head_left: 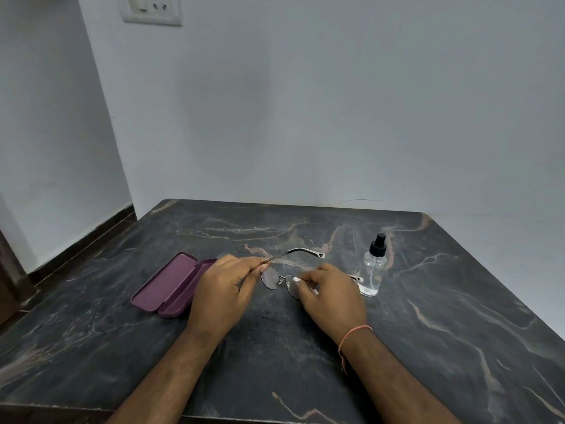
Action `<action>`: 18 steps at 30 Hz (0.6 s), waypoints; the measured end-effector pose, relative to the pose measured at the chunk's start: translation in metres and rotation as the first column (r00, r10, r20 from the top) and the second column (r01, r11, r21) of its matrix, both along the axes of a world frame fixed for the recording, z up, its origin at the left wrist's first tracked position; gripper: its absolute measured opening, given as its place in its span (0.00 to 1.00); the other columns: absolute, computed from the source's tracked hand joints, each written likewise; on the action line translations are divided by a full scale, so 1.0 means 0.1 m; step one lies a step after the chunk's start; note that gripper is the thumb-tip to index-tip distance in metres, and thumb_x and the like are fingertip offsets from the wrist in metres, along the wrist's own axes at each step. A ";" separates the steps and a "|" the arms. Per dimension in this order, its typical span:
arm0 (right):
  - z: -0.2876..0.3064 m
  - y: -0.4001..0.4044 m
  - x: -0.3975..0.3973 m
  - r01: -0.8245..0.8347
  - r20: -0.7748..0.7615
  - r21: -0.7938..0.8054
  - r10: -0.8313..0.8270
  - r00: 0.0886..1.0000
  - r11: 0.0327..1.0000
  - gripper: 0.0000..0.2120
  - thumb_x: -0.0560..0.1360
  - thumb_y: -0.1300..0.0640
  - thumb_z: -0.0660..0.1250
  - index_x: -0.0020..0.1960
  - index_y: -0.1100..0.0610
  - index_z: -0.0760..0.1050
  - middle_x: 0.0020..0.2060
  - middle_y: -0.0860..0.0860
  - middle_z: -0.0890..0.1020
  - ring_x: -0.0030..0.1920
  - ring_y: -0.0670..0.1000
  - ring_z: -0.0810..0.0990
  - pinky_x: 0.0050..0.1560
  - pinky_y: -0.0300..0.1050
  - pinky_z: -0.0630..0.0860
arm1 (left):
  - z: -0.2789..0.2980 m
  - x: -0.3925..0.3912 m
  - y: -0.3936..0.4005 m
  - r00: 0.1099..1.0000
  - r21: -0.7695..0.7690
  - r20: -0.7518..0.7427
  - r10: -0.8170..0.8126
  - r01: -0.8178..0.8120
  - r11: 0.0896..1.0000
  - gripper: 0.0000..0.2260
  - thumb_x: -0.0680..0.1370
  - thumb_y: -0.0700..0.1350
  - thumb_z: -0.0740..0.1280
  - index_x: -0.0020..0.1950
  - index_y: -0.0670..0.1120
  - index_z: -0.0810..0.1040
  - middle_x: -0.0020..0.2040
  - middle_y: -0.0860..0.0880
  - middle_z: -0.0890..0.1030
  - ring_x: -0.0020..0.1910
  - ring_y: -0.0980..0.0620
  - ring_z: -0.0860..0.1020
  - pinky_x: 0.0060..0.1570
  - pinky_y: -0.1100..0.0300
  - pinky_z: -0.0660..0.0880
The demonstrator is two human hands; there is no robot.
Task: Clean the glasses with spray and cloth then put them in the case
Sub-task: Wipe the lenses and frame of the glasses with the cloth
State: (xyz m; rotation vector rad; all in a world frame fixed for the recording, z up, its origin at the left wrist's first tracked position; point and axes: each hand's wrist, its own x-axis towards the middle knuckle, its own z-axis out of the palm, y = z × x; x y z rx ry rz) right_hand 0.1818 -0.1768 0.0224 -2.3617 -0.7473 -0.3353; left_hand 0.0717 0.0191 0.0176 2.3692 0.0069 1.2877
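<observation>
A dark, marble-veined counter (428,332) against a pale wall is seen from above. Near its middle, a pair of thin metal-framed glasses (276,278) is held just above the surface, its temples unfolded and pointing away. The left hand (223,289) is clamped on the frame — thumb and forefinger pinch it at the hinge of one temple. The right hand (330,296) is curled over the other lens, with a small white cloth (298,280) pinched against the glass. An open purple case (171,286) lies just to the left of the hands, its hollow facing up. A clear spray bottle (373,267) with a black nozzle stands upright to the right, near the right hand.

Wiping appears to be under way. The thin frame could be bent if the lens is pressed too hard against a one-point hold — and the bottle could be knocked over by a wide sweep.
</observation>
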 end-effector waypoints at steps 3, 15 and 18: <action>-0.01 0.00 0.01 0.022 -0.009 -0.017 -0.022 1.000 1.000 0.11 0.77 0.44 0.68 0.46 0.47 0.86 0.42 0.43 0.79 0.45 0.46 0.80 0.46 0.47 0.77 | 0.01 -0.01 -0.01 1.000 0.010 0.003 0.012 -0.012 1.000 0.08 0.84 0.47 0.73 0.61 0.49 0.90 0.52 0.59 0.89 0.45 0.60 0.81 0.50 0.66 0.78; 0.00 -0.04 0.03 -0.079 -0.070 0.071 0.083 0.994 0.994 0.12 0.77 0.37 0.68 0.53 0.38 0.87 0.42 0.40 0.80 0.46 0.42 0.80 0.47 0.45 0.78 | 0.00 0.00 0.00 0.999 -0.012 0.005 -0.033 0.033 0.999 0.14 0.85 0.53 0.69 0.61 0.49 0.90 0.52 0.59 0.89 0.48 0.60 0.83 0.50 0.60 0.81; -0.01 -0.02 0.05 -0.051 -0.052 0.034 0.053 0.997 0.998 0.14 0.79 0.37 0.65 0.57 0.37 0.86 0.42 0.41 0.79 0.46 0.44 0.80 0.47 0.47 0.78 | 0.00 0.00 0.00 1.000 -0.011 0.005 -0.028 0.028 1.000 0.13 0.85 0.53 0.70 0.61 0.48 0.90 0.52 0.59 0.89 0.47 0.59 0.83 0.49 0.58 0.82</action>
